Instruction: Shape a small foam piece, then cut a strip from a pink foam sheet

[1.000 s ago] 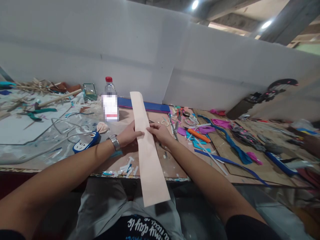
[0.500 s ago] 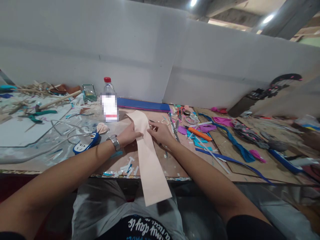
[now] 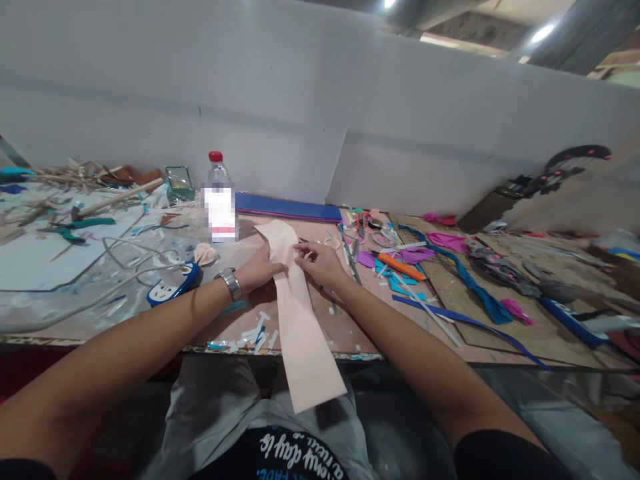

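A long pale pink paper strip [image 3: 305, 327] runs from the tabletop down over the front edge, its upper end curved. My left hand [image 3: 257, 270] grips the strip's left side, thumb on top and the other fingers partly hidden. On the strip's right edge, my right hand [image 3: 317, 263] has its thumb and forefinger pinched together. A thin dark tool tip shows by the right fingers, mostly hidden. Small white and blue scraps [image 3: 260, 333] lie left of the strip.
A bottle with a red cap [image 3: 215, 157] stands behind, near a blue stack [image 3: 290, 207]. Left are green-handled pliers [image 3: 73, 233] and a blue power strip [image 3: 173, 285] with a cable. An orange cutter [image 3: 400, 266] and blue ribbons lie right.
The right thumb and forefinger have shifted slightly on the strip's edge. The view has moved a little; the left hand keeps its hold.
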